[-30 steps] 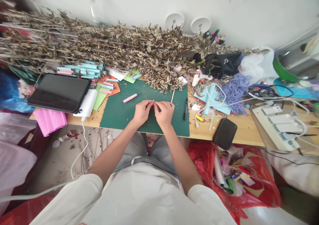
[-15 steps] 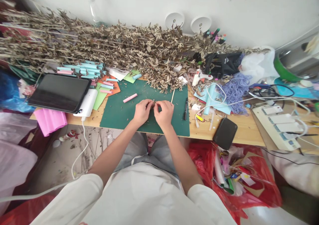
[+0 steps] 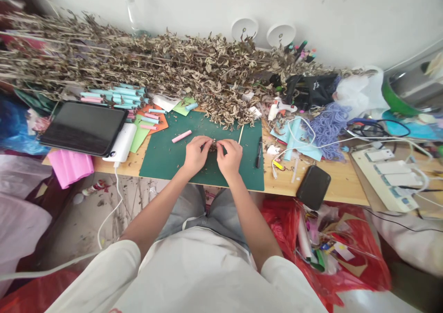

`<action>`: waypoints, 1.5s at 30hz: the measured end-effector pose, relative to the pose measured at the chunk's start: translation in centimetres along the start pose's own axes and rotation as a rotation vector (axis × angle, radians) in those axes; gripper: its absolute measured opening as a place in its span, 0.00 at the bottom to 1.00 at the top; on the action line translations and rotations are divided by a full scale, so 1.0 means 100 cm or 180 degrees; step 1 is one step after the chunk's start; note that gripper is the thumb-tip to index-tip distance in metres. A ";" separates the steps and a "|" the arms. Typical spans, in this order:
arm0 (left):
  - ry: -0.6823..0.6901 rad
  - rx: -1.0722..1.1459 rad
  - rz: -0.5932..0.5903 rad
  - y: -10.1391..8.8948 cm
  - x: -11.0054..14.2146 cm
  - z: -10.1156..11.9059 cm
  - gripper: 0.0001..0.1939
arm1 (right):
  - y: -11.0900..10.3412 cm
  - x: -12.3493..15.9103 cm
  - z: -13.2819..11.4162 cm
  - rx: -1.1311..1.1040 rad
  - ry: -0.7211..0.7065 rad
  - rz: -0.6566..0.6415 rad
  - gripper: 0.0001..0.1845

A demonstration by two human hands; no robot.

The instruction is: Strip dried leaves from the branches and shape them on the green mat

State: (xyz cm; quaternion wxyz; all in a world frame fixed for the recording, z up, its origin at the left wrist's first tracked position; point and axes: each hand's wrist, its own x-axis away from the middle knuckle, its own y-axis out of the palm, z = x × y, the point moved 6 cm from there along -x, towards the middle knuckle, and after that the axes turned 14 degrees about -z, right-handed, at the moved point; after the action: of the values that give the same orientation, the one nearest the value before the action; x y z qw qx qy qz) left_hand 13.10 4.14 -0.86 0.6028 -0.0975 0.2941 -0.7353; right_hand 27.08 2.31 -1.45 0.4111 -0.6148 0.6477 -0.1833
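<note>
Over the green cutting mat (image 3: 159,158), my left hand (image 3: 196,156) and my right hand (image 3: 230,158) face each other with a small gap between the fingertips. Both are closed in a pinch on crumbled dried leaf (image 3: 213,145), a small brown clump that shows between them. A pink paper tube (image 3: 182,136) lies on the mat to the left of my hands. Beyond my right hand a thin pale stick (image 3: 241,134) rests on the mat, and a black pen (image 3: 259,152) lies near the mat's right edge. Leaf crumbs are scattered about.
Dried leafy stalks (image 3: 155,59) are heaped along the wall. To the left are a tablet (image 3: 85,127), a white power bank (image 3: 124,144) and several blue paper tubes (image 3: 121,96). A glue gun (image 3: 281,108), purple yarn (image 3: 330,128), a black phone-like device (image 3: 313,187) and a power strip (image 3: 384,179) stand to the right.
My hands have moved slightly apart, and more of the brown leaf clump shows between my fingertips. The surrounding things have kept their places; the view has shifted slightly.
</note>
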 end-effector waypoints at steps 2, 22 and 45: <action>-0.0048 -0.0127 -0.0118 -0.007 -0.002 -0.003 0.12 | 0.000 -0.002 0.001 -0.0027 0.0077 -0.0031 0.14; 0.0102 -0.0214 -0.1155 0.001 -0.010 -0.006 0.33 | 0.007 -0.029 0.028 -0.1776 0.0727 -0.0415 0.14; 0.0063 -0.0273 -0.1391 -0.005 -0.002 -0.004 0.31 | 0.028 -0.021 0.019 -0.3128 0.1089 0.0162 0.15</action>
State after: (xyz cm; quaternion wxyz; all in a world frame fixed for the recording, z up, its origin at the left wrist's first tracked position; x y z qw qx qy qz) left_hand 12.57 4.50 -0.89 0.4215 -0.1773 0.3029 -0.8362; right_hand 26.53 5.34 -3.96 -0.0334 -0.6805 0.7299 0.0546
